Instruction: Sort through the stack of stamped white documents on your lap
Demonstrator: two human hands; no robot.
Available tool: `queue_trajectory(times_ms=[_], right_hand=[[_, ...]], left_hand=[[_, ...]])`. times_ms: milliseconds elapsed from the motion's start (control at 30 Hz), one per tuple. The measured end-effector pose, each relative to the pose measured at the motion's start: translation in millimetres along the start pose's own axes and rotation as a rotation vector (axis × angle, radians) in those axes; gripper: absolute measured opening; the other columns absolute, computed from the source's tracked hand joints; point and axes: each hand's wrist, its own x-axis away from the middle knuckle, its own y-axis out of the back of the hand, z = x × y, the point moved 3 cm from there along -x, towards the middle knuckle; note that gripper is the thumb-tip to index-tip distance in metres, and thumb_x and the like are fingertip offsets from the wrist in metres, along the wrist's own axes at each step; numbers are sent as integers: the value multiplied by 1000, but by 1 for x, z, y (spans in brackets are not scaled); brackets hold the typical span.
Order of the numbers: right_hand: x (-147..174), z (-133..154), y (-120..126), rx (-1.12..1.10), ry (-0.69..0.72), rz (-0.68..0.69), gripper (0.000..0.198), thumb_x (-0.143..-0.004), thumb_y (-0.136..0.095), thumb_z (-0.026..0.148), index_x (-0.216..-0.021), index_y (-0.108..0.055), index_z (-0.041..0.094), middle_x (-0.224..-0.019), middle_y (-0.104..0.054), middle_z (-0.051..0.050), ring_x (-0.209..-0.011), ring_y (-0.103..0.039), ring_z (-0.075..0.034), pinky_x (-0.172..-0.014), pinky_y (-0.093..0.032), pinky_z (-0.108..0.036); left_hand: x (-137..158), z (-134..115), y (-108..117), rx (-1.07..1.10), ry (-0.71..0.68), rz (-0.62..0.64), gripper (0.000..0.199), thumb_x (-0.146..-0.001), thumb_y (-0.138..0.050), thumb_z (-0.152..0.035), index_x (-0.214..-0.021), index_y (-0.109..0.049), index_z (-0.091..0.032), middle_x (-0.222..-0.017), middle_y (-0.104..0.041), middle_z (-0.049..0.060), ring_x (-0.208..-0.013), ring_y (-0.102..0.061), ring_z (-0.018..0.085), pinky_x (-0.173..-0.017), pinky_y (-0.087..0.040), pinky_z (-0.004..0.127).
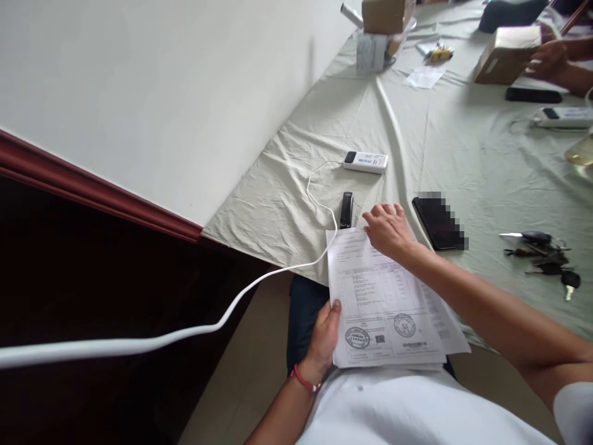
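A stack of printed papers point(370, 296) with round and oval ink stamps leans over the table's near edge, its lower part above my lap. My left hand point(327, 330) grips the stack's left edge, thumb on top and fingers hidden beneath. At the top edge, my right hand point(386, 230) has its fingers bent over the sheets; the fingertips are partly hidden. More sheets fan out at the lower right. Just beyond the papers' top left corner lies a narrow black stapler point(346, 209). A dark phone point(439, 221) is right of my right hand.
A white device point(365, 162) trails a thin cable across the near edge. Keys point(551, 256) lie at right. A thick white cord point(393, 130) crosses the cloth-covered table point(287, 204). Farther back, another person's hand point(549, 62) touches a cardboard box point(507, 55). A wall borders the left.
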Motion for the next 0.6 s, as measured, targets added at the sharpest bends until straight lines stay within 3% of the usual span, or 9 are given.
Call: queue_trajectory(times_ms=[133,200,300,433,500,600], right_hand=[[5,5,2,-1,168,51,31,-100,-41,17,-104,-72,19,-120,-69,-13,-137,-47,-32,-120,-20,-65],[5,7,4,-4,222,74,32,-101,-41,18,-95,-73,19,-110,-71,-12,-127,-54,-29,-119,-27,-59],[3,5,8,-21,226,106,33,-103,-42,25,-97,-74,20,-106,-73,-10,-107,-62,-25,-107,-41,-48],[8,-11,18,-91,132,65,33,-103,-44,31,-117,-72,22,-121,-72,-10,-115,-61,-28,-99,-46,-43],[20,-24,26,-108,26,-24,37,-103,-42,33,-126,-69,21,-127,-70,-10,-118,-60,-28,-95,-48,-40],[52,-42,32,-117,-185,-39,40,-102,-44,37,-132,-65,23,-134,-67,-10,-108,-66,-27,-75,-47,-35]], left_hand=[[1,-5,-4,64,34,0,61,-76,-88,-53,-118,-73,-12,-119,-76,17,-120,-70,35,-109,-52,47],[1,-8,-6,88,60,11,61,-75,-90,-49,-120,-71,-13,-117,-77,16,-116,-72,35,-107,-54,47],[-1,-12,-10,52,101,46,61,-70,-94,-44,-114,-73,-9,-111,-78,19,-109,-74,37,-102,-57,49],[-3,-16,-12,62,72,77,54,-69,-94,-44,-104,-76,-7,-105,-79,20,-107,-74,38,-99,-58,50],[-3,-18,-10,89,51,81,52,-72,-93,-43,-105,-76,-8,-106,-79,19,-108,-74,38,-101,-58,50],[-4,-22,-5,114,62,91,49,-73,-92,-39,-108,-76,-9,-108,-79,18,-110,-74,37,-103,-57,50]])
